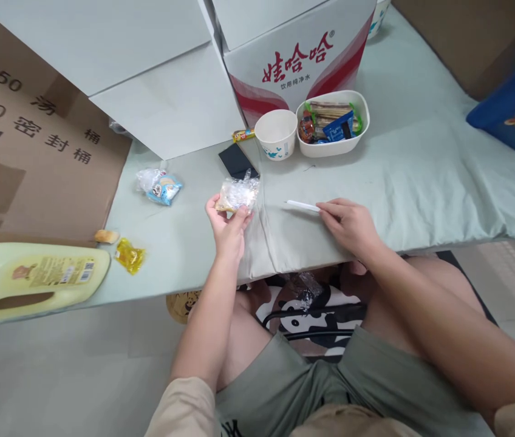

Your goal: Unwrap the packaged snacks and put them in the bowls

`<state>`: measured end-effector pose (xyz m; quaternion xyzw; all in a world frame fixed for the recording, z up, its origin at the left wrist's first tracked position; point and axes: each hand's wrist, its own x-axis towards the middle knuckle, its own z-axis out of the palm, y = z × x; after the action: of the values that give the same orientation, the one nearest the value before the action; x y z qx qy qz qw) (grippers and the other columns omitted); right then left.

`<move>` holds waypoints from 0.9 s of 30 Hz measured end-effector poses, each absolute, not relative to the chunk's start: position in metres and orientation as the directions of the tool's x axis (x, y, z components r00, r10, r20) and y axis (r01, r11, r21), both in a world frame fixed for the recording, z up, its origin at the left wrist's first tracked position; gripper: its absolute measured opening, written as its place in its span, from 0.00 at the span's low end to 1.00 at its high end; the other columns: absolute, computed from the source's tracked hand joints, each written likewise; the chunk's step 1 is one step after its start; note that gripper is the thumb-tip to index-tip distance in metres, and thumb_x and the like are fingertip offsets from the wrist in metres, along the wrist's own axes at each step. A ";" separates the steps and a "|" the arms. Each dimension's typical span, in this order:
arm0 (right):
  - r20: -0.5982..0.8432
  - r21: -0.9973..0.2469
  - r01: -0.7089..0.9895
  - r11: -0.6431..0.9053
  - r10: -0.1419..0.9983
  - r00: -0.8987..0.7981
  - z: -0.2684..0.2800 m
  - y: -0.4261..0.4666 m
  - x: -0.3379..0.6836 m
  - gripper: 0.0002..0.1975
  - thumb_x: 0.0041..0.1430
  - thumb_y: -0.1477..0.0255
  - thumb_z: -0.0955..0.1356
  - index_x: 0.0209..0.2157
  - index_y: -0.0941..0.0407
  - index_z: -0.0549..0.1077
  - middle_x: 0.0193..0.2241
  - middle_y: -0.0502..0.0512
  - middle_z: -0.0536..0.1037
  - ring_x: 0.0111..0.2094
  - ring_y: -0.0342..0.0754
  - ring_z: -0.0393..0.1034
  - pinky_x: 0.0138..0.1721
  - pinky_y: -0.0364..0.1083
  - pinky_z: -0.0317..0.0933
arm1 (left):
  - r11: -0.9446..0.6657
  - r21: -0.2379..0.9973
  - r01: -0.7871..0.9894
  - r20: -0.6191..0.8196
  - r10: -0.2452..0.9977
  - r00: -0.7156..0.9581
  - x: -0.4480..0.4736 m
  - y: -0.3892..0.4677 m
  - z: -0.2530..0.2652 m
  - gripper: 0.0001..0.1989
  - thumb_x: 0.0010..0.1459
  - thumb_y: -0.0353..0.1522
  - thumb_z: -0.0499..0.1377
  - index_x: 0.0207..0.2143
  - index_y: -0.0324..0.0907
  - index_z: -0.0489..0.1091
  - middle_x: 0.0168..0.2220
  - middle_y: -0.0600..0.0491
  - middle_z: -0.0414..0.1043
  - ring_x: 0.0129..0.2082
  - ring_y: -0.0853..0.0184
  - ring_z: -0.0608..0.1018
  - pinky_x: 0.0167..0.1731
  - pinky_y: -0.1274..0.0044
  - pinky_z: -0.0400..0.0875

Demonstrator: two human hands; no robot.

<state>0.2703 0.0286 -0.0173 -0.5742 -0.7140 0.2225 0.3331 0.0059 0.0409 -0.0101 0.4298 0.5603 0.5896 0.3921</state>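
In the head view, my left hand [229, 227] grips a snack in a crinkled clear wrapper [239, 194], lifted over the pale green cloth. Fingers and thumb pinch it from both sides. My right hand [348, 224] is closed on a slim white pen [302, 206], its tip pointing left toward the snack. A dark phone [237, 161] lies just behind the left hand, partly covered by the wrapper. Behind the pen stand a white paper cup [276, 135] with a blue print and a white tub [330, 149] of packaged snacks.
White cartons [157, 103] stand at the back, beside a brown cardboard box [43, 152]. On the left lie a blue-and-clear snack packet [164, 187], a yellow wrapper [130, 256], a bread piece [107, 236] and a pale yellow jug [70, 267]. A blue container [512, 109] sits far right.
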 end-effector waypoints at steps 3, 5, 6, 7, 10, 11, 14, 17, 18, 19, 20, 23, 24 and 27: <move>0.240 -0.643 0.746 0.174 0.971 -0.020 -0.015 0.031 0.278 0.16 0.66 0.67 0.63 0.43 0.52 0.82 0.43 0.58 0.82 0.41 0.55 0.77 0.43 0.54 0.71 | -0.050 0.994 0.096 0.070 0.974 -0.215 0.012 0.034 -0.010 0.34 0.49 0.41 0.71 0.53 0.53 0.58 0.53 0.49 0.69 0.46 0.66 0.79 0.46 0.72 0.77; 0.241 -0.606 0.784 0.135 0.970 0.020 -0.014 0.033 0.280 0.16 0.66 0.67 0.63 0.44 0.52 0.82 0.43 0.59 0.82 0.41 0.56 0.77 0.41 0.54 0.70 | -0.055 0.962 0.268 0.084 0.992 -0.099 0.021 0.026 -0.009 0.32 0.48 0.38 0.72 0.52 0.50 0.61 0.49 0.51 0.71 0.43 0.65 0.79 0.47 0.71 0.76; 0.239 -0.593 0.795 0.128 0.971 0.022 -0.014 0.033 0.280 0.16 0.66 0.67 0.63 0.44 0.52 0.82 0.43 0.59 0.82 0.40 0.56 0.76 0.41 0.54 0.70 | -0.065 0.929 0.363 0.085 0.996 -0.040 0.026 0.022 -0.008 0.30 0.48 0.36 0.72 0.51 0.49 0.62 0.48 0.51 0.72 0.43 0.64 0.79 0.47 0.70 0.75; 0.235 -0.583 0.802 0.130 0.972 0.014 -0.014 0.034 0.280 0.16 0.66 0.68 0.63 0.44 0.52 0.82 0.44 0.59 0.81 0.41 0.56 0.76 0.41 0.54 0.70 | -0.079 0.891 0.446 0.083 0.997 0.011 0.031 0.019 -0.007 0.29 0.48 0.36 0.72 0.51 0.49 0.64 0.46 0.51 0.73 0.43 0.63 0.79 0.47 0.69 0.75; 0.256 -0.545 0.827 0.140 0.967 0.005 -0.018 0.036 0.278 0.15 0.65 0.70 0.63 0.45 0.53 0.81 0.47 0.61 0.80 0.46 0.59 0.74 0.47 0.58 0.69 | -0.148 0.799 0.582 0.133 0.989 0.069 0.036 0.014 -0.002 0.23 0.50 0.36 0.70 0.47 0.46 0.67 0.48 0.48 0.73 0.50 0.57 0.77 0.51 0.65 0.73; 0.280 -0.533 0.834 0.139 0.960 0.019 -0.019 0.036 0.277 0.16 0.65 0.71 0.63 0.46 0.53 0.80 0.49 0.62 0.79 0.49 0.61 0.73 0.50 0.60 0.67 | -0.168 0.782 0.601 0.174 0.984 0.049 0.036 0.015 -0.001 0.19 0.52 0.37 0.68 0.44 0.45 0.68 0.51 0.47 0.72 0.53 0.56 0.75 0.53 0.64 0.72; 0.349 -0.556 0.804 0.210 0.937 -0.003 -0.019 0.034 0.274 0.20 0.61 0.76 0.62 0.51 0.54 0.77 0.55 0.63 0.75 0.56 0.63 0.69 0.57 0.64 0.63 | -0.178 0.807 0.564 0.257 0.964 -0.063 0.030 0.020 0.000 0.10 0.59 0.40 0.61 0.37 0.43 0.69 0.50 0.45 0.72 0.53 0.57 0.75 0.53 0.66 0.71; 0.367 -0.637 0.657 0.403 0.908 -0.201 -0.017 0.027 0.266 0.27 0.58 0.76 0.63 0.59 0.54 0.71 0.59 0.63 0.72 0.59 0.60 0.67 0.61 0.61 0.62 | -0.064 0.958 0.280 0.107 0.984 -0.140 0.025 0.024 -0.002 0.10 0.62 0.41 0.58 0.37 0.44 0.69 0.38 0.50 0.75 0.40 0.64 0.79 0.42 0.72 0.75; 0.374 -0.658 0.597 0.458 0.888 -0.269 -0.016 0.025 0.263 0.28 0.58 0.75 0.63 0.61 0.55 0.68 0.60 0.63 0.71 0.60 0.60 0.66 0.62 0.61 0.61 | -0.003 0.988 0.154 0.025 0.989 -0.145 0.024 0.025 -0.002 0.10 0.61 0.41 0.59 0.40 0.45 0.68 0.37 0.52 0.75 0.37 0.65 0.79 0.38 0.74 0.75; 0.380 -0.675 0.546 0.496 0.868 -0.320 -0.015 0.022 0.260 0.29 0.58 0.74 0.64 0.62 0.55 0.67 0.60 0.63 0.71 0.60 0.59 0.66 0.62 0.61 0.61 | 0.055 0.998 0.039 -0.049 0.989 -0.139 0.025 0.025 -0.003 0.11 0.60 0.40 0.60 0.43 0.47 0.66 0.37 0.53 0.76 0.34 0.67 0.79 0.35 0.76 0.75; 0.377 -0.687 0.512 0.515 0.855 -0.355 -0.014 0.020 0.257 0.29 0.58 0.73 0.64 0.62 0.54 0.66 0.58 0.63 0.72 0.59 0.59 0.67 0.60 0.61 0.62 | 0.100 0.993 -0.054 -0.107 0.986 -0.130 0.025 0.026 -0.002 0.14 0.58 0.38 0.61 0.46 0.48 0.65 0.38 0.54 0.76 0.32 0.68 0.79 0.32 0.77 0.75; 0.333 -0.714 0.500 0.490 0.866 -0.374 -0.014 0.018 0.252 0.25 0.59 0.72 0.65 0.59 0.52 0.70 0.46 0.60 0.76 0.48 0.57 0.71 0.52 0.59 0.67 | 0.163 0.971 -0.176 -0.187 0.973 -0.136 0.026 0.028 0.001 0.15 0.55 0.34 0.61 0.44 0.50 0.63 0.37 0.57 0.74 0.26 0.73 0.77 0.29 0.79 0.74; 0.323 -0.719 0.505 0.477 0.873 -0.365 -0.014 0.018 0.251 0.23 0.60 0.72 0.65 0.57 0.51 0.72 0.42 0.59 0.76 0.45 0.56 0.71 0.50 0.58 0.67 | 0.166 0.969 -0.184 -0.196 0.968 -0.159 0.027 0.029 0.002 0.12 0.55 0.33 0.61 0.42 0.49 0.64 0.35 0.58 0.72 0.25 0.73 0.77 0.28 0.80 0.73; 0.341 -0.729 0.507 0.459 0.887 -0.313 -0.015 0.020 0.253 0.13 0.62 0.70 0.66 0.47 0.50 0.77 0.40 0.58 0.73 0.43 0.54 0.71 0.49 0.56 0.67 | 0.169 0.967 -0.190 -0.213 0.947 -0.241 0.026 0.033 0.006 0.06 0.53 0.30 0.58 0.35 0.46 0.63 0.29 0.59 0.68 0.23 0.75 0.74 0.26 0.82 0.70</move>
<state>0.2531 0.0196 -0.0146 -0.4531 -0.7689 0.2549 0.3720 0.0263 0.0329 0.0061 0.3357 0.5638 0.5501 0.5165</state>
